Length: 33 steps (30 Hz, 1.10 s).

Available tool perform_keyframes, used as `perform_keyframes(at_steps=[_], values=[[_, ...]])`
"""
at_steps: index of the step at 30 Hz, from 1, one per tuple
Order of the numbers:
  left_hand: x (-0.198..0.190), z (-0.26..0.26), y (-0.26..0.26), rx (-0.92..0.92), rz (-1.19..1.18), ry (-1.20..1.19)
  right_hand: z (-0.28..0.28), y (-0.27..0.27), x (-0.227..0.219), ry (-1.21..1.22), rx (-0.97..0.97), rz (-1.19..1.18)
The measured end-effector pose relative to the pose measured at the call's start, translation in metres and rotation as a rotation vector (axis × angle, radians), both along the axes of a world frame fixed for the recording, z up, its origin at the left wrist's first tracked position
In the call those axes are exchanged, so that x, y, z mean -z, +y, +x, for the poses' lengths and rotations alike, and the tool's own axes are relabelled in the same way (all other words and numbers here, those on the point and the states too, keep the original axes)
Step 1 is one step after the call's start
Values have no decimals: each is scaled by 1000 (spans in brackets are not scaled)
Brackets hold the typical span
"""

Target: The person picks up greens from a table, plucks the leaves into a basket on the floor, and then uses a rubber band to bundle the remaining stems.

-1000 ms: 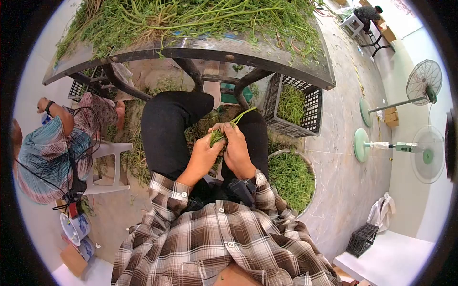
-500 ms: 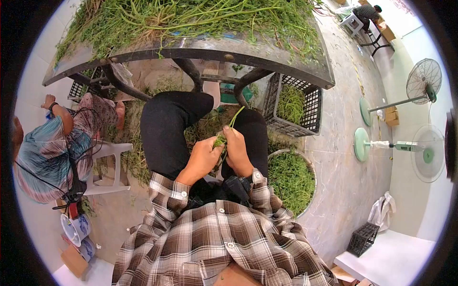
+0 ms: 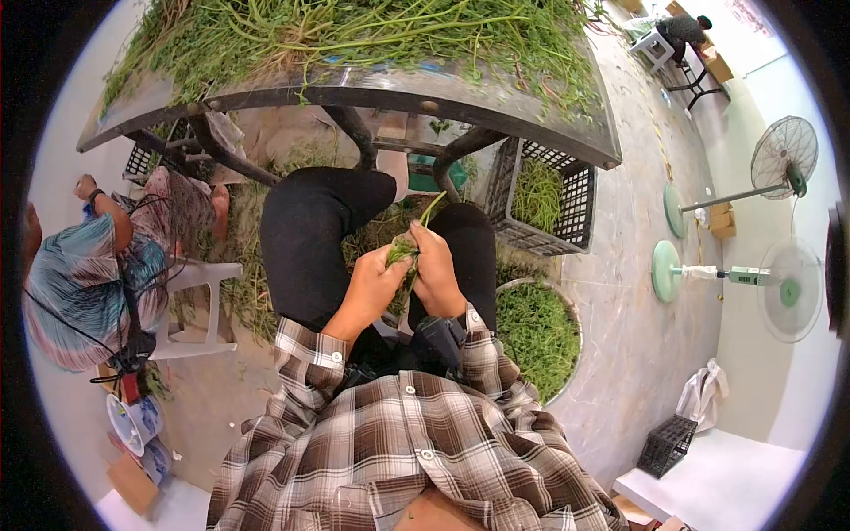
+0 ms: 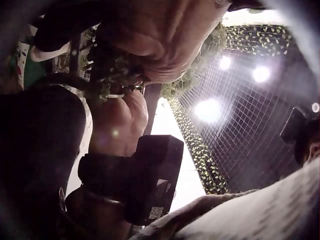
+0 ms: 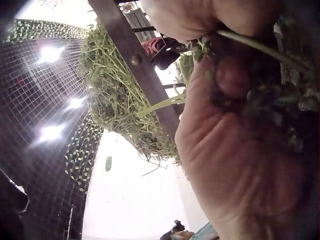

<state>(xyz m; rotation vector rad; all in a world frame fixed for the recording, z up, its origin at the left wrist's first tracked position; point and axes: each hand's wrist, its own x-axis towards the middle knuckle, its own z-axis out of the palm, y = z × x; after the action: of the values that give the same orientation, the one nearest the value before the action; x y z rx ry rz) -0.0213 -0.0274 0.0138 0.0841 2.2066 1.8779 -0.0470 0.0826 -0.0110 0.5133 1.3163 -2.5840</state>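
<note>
Both hands meet above the lap in the head view. The left hand (image 3: 374,281) has its fingers curled round a small bunch of leafy green stems (image 3: 400,251). Against it, the right hand (image 3: 436,267) pinches a green stem (image 3: 432,209) whose pale end sticks up beyond the fingertips. In the right wrist view, small leaves (image 5: 202,50) and a stem (image 5: 265,50) show between the two hands. The left wrist view has the leaves (image 4: 117,80) in shadow between the hands, with the fingertips partly hidden.
A table (image 3: 354,99) heaped with green plants (image 3: 372,35) stands in front. Right of the knees are a black crate (image 3: 575,208) with stems and a round container of leaves (image 3: 538,336). A seated person (image 3: 93,292) is at left, two fans (image 3: 784,159) at right.
The stem tilted up and more of it showed half a second ago; now less protrudes above the right fingertips. Both hands stay together, the right having shifted slightly. The view has turned a little.
</note>
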Motion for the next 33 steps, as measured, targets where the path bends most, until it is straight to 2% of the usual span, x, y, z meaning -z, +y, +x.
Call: perform_keyframes(at_steps=[4,5,7,8,9,10,12,14,15,18,20,22,23,24,26,31,33], values=[[3,-1,-2,-35,85,-12,-4,-5,-9,-49,22,-72],[2,-1,-3,-42,97,-2,-9,2,0,-49,20,-69],[-13,9,-6,15,196,-55,-28,38,38,-195,45,-395],[-23,18,-9,74,288,-108,-39,61,47,-126,137,-479],[-30,24,-8,62,287,-56,-39,79,31,-139,170,-846],[-28,19,-11,44,283,-51,-45,88,22,-156,167,-895],[-16,15,-14,-32,276,-173,-39,80,6,-35,124,-591],[-13,8,-11,-52,285,-119,-22,52,-30,-56,53,-175],[-12,6,-9,-64,233,-94,-14,45,-34,-29,4,-51],[-7,5,-7,-90,100,-4,3,38,-42,164,-273,-50],[-6,6,-9,-89,14,58,13,34,-45,158,-272,-3],[-7,7,-9,-95,-136,137,19,31,-52,192,-376,219],[-7,8,-7,-93,-133,139,22,29,-58,208,-388,319],[-7,8,-5,-96,-141,147,24,25,-55,210,-388,322],[-7,10,-5,-105,-149,158,26,17,-48,429,-358,484],[1,11,-9,18,-325,230,31,10,-61,454,-413,683],[-4,12,-6,39,-324,148,31,10,-52,568,-300,775]])
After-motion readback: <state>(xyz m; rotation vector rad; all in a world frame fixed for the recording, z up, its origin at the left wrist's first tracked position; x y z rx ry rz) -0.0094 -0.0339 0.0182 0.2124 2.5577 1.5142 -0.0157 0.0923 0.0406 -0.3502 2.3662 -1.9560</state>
